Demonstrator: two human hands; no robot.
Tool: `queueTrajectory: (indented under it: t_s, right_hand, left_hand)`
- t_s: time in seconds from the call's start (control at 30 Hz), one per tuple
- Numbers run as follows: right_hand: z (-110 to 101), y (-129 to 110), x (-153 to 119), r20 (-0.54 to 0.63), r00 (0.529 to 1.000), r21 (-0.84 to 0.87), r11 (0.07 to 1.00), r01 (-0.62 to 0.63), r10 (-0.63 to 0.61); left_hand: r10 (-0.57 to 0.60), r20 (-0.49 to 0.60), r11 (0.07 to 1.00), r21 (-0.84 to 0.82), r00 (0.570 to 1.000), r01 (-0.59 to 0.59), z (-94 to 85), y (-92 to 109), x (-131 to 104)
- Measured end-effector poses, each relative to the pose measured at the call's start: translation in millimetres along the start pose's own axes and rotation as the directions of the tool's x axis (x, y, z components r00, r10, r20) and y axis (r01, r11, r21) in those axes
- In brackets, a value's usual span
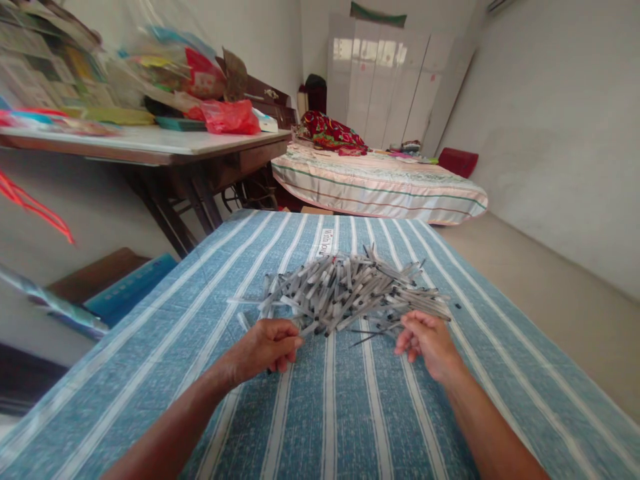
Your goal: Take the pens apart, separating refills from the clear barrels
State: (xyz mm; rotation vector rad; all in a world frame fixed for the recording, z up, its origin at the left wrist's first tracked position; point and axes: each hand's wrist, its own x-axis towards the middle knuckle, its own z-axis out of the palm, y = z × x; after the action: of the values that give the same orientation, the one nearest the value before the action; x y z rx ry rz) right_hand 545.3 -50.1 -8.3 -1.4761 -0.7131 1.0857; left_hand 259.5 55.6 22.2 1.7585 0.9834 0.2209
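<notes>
The big heap of thin grey plastic pen tubes (345,290) sits on the blue striped desk (350,413), with the left hand (267,343) and right hand (425,337) at its near edge, fingers curled loosely, picking, though I cannot tell what they hold.

pile: grey pen barrels (350,290) heaped on the striped cloth (330,413)
left hand (267,347): fingers curled at the pile's near edge
right hand (427,340): curled, touching thin refills (373,333)

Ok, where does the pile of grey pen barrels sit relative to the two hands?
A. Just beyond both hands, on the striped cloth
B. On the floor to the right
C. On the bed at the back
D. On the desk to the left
A: the pile of grey pen barrels lies on the blue striped cloth, with the left hand and right hand at its near edge.
</notes>
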Motion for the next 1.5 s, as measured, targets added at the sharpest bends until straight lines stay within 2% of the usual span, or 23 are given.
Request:
queueTrajectory:
  t_s: [0.17, 0.3, 0.4, 0.63, 0.83, 0.9, 1.03, 1.1, 1.2, 1.3, 1.37, 1.43, 1.5]
  right_hand:
    - [10, 16, -11, 0.057, 0.996, -0.185, 0.981, -0.058, 0.069]
    - [11, 20, -15, 0.11, 0.987, -0.285, 0.955, -0.083, 0.118]
    - [10, 21, -18, 0.1, 0.987, -0.365, 0.927, -0.082, 0.126]
    - [19, 23, -15, 0.061, 0.998, -0.537, 0.843, 0.024, 0.011]
    - [11, 19, -9, -0.023, 0.982, -0.684, 0.719, 0.121, -0.188]
    - [7, 16, -9, -0.032, 0.967, -0.781, 0.611, 0.134, -0.253]
    - [6, 13, -12, 0.052, 0.97, -0.973, 0.208, 0.103, -0.238]
    - [8, 13, -13, 0.063, 0.977, -0.992, 0.096, 0.084, -0.203]
    - [9, 15, -14, 0.083, 0.979, -0.996, 0.017, 0.088, -0.186]
    - [8, 14, -16, 0.082, 0.964, -0.996, 0.023, 0.091, -0.251]
    - [10, 12, -20, 0.073, 0.935, -0.991, 0.082, 0.108, -0.348]
    - [13, 8, -26, 0.064, 0.886, -0.959, 0.216, 0.181, -0.46]
    - [19, 4, -31, 0.052, 0.849, -0.858, 0.411, 0.307, -0.526]
  left_hand:
    - [0.006, -0.08, 1.0, 0.03, 0.997, -0.004, -0.5, 1, -11]
    - [-0.034, -0.14, 0.999, 0.028, 0.99, 0.038, -2.6, -3, -20]
    - [-0.057, -0.164, 0.998, 0.029, 0.985, 0.062, -3.2, -9, -24]
    - [-0.009, -0.169, 0.995, 0.098, 0.986, 0.026, -2.6, -13, -27]
    - [-0.019, -0.237, 0.993, 0.109, 0.971, 0.047, -17.4, -18, -32]
    - [-0.024, -0.273, 0.992, 0.112, 0.962, 0.056, -24.6, -22, -33]
    - [-0.021, -0.343, 0.984, 0.156, 0.939, 0.08, -36.2, -30, -39]
    - [-0.037, -0.393, 0.976, 0.184, 0.919, 0.118, -40.2, -31, -43]
    - [-0.089, -0.482, 0.939, 0.252, 0.872, 0.236, -46.5, -34, -49]
    - [-0.121, -0.558, 0.841, 0.381, 0.821, 0.383, -54.6, -40, -53]
    - [-0.127, -0.588, 0.795, 0.421, 0.799, 0.436, -59.1, -42, -55]
    - [-0.13, -0.587, 0.79, 0.425, 0.799, 0.441, -60.0, -42, -56]
    - [-0.127, -0.555, 0.801, 0.431, 0.822, 0.415, -56.3, -39, -57]
